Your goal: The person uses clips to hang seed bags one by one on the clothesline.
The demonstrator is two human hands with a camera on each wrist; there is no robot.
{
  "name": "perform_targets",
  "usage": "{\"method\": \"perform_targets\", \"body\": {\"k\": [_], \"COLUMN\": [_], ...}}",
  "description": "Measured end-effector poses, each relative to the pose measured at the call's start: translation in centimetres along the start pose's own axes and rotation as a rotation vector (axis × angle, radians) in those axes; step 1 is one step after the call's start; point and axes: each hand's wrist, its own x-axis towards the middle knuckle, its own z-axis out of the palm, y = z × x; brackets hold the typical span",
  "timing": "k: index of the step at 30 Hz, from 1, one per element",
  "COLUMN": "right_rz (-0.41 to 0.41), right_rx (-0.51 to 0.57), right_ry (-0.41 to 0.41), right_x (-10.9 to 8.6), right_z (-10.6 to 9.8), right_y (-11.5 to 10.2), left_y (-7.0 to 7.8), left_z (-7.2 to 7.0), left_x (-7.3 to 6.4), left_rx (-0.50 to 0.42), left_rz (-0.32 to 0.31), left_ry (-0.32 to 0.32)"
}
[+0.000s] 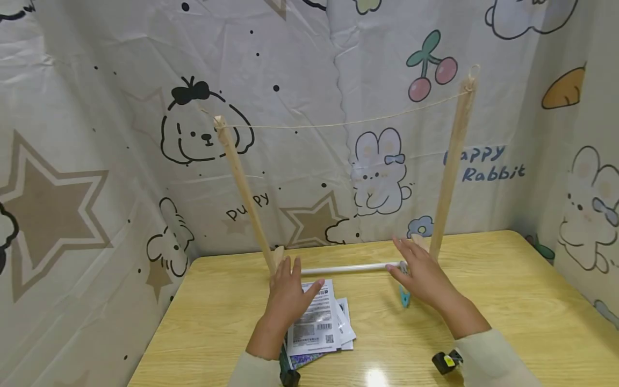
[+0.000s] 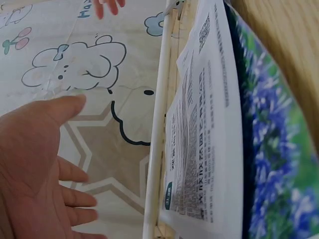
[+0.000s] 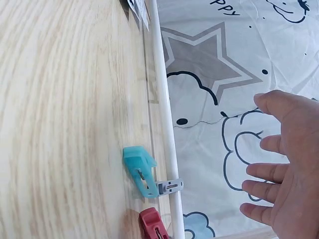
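Packets point(image 1: 319, 322) overlapping on table point(image 1: 387, 333), contents hidden; hands point(image 1: 287, 298) point(image 1: 425, 277) apart, fingers point(image 1: 296, 266) extended, near white rod point(image 1: 343, 268).

upright wooden frame point(image 1: 452, 166), white rod point(image 1: 345, 269)

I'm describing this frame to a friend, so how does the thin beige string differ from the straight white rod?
The thin beige string runs between the tops of the tall pale wooden posts; the straight white rod sits low, near the posts' lower ends. The string sags slightly, while the rod doesn't. The string is much thinner than the rod. Both run crosswise and are pale.
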Motion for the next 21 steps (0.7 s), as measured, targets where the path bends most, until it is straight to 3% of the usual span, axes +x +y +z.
{"method": "perform_targets", "body": {"k": [9, 21], "right_rz": [0.006, 0.043], "right_rx": [0.023, 0.014], "right_ry": [-0.006, -0.019], "right_x": [-0.2, -0.5], "right_z": [0.7, 2.0], "right_y": [0.5, 1.8], "left_y": [-0.3, -0.7], "left_z": [0.3, 1.0], "left_x": [-0.3, -0.6], "left_rx": [-0.005, -0.006], "left_rz": [-0.019, -0.093], "left_ry": [-0.037, -0.048]}}
